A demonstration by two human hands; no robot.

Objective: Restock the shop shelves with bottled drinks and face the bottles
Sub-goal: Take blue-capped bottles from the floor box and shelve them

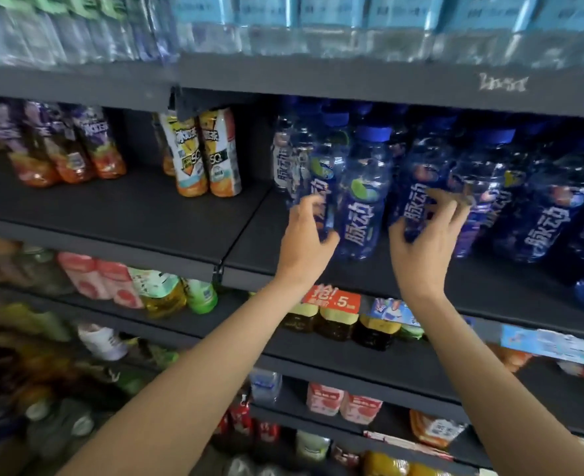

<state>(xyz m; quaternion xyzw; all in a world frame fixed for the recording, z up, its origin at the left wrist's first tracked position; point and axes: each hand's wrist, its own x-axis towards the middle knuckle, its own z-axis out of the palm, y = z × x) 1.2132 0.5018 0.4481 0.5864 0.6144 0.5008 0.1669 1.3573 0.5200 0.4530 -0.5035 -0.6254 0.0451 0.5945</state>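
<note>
- The left hand [306, 231] gripped a blue bottle [318, 187] on the dark shelf [489, 290].
- The right hand [424, 242] curled round a neighbouring blue drink [417, 187].

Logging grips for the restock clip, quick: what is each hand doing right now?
Left hand: grips a blue drink bottle.
Right hand: fingers curled round another blue bottle.
</note>
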